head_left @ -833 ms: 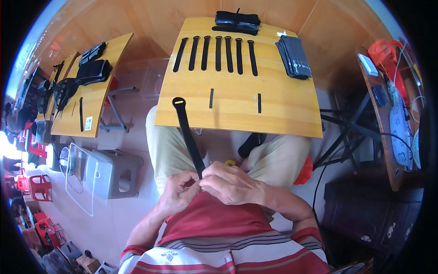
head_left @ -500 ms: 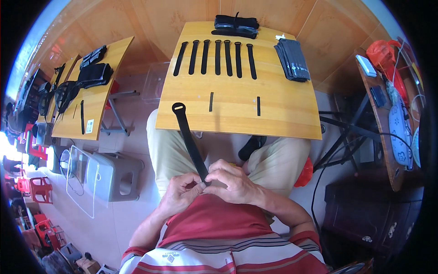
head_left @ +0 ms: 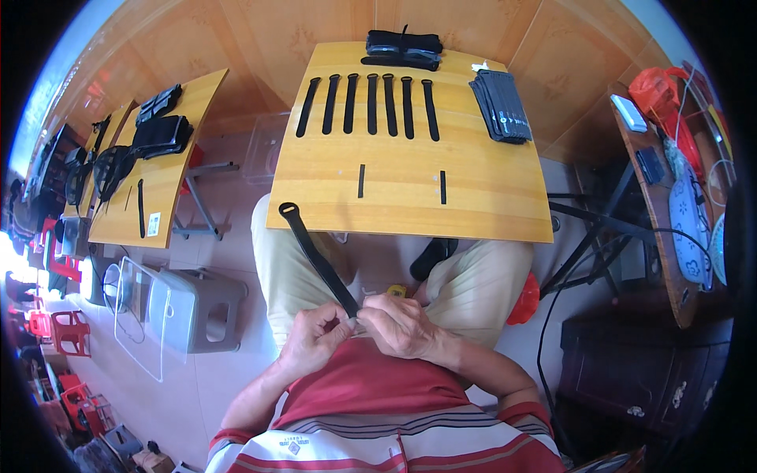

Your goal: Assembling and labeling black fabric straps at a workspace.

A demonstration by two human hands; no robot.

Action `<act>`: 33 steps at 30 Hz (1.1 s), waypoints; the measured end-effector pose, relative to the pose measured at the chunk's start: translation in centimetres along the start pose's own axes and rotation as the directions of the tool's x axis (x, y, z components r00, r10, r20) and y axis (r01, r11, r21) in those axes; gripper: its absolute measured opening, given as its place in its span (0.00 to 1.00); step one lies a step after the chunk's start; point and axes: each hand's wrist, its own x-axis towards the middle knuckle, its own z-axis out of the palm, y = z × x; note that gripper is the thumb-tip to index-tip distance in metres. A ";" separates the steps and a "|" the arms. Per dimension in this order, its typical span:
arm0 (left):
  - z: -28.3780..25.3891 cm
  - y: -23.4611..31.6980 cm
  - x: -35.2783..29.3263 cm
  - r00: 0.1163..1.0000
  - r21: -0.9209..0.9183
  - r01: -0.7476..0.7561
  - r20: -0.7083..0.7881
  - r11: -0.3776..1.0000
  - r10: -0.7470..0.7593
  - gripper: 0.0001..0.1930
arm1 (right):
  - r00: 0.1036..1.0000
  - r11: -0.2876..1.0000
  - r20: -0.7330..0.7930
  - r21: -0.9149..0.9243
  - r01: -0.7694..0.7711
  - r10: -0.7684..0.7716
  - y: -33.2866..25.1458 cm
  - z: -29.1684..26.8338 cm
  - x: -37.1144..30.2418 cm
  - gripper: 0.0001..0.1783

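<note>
A black strap (head_left: 315,256) with a slotted, rounded end slants up and left from my lap toward the table's front edge. Its lower end is pinched between the fingertips of my left hand (head_left: 315,335) and my right hand (head_left: 398,325), held close together over my red shirt. Both hands are closed on the strap, and their fingers partly hide that end. Several similar black straps (head_left: 372,104) lie side by side in a row on the wooden table (head_left: 339,209). Nearer to me on the tabletop are two short narrow black strips (head_left: 443,188).
A bundle of black straps (head_left: 404,47) lies at the table's far edge, beside a stack of dark packages (head_left: 501,106) at the right. Left stands another wooden table (head_left: 169,173) with black items; below it, a grey stool (head_left: 217,307). A side shelf (head_left: 662,213) is on the right.
The strap's slotted end has dropped lower and swung left. My right hand's fingers have curled in more at the strap's lower end. The view has shifted slightly.
</note>
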 end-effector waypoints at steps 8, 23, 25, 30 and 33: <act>-1.8 0.9 -1.7 0.983 0.011 0.040 0.179 0.999 -0.042 0.05 | 0.999 0.996 -0.010 -0.075 -0.040 0.040 2.4 -5.8 3.5 0.10; -1.3 1.7 -1.5 0.981 0.003 -0.059 0.188 0.998 0.057 0.05 | 0.992 0.987 -0.124 0.159 0.022 -0.002 -0.2 -1.0 1.9 0.17; -1.3 1.6 -1.4 0.981 0.028 -0.070 0.181 0.997 0.064 0.05 | 0.991 0.986 -0.096 0.124 0.109 -0.097 -0.1 -0.9 1.5 0.15; -0.9 0.8 -1.3 0.994 -0.076 -0.001 0.110 0.997 0.009 0.07 | 0.998 0.961 -0.039 0.270 0.067 -0.058 -1.0 -0.4 1.3 0.15; -0.3 -0.1 -1.0 0.997 -0.189 -0.023 0.063 0.982 0.036 0.10 | 0.998 0.958 -0.011 0.282 0.058 -0.057 -1.5 -0.4 1.5 0.14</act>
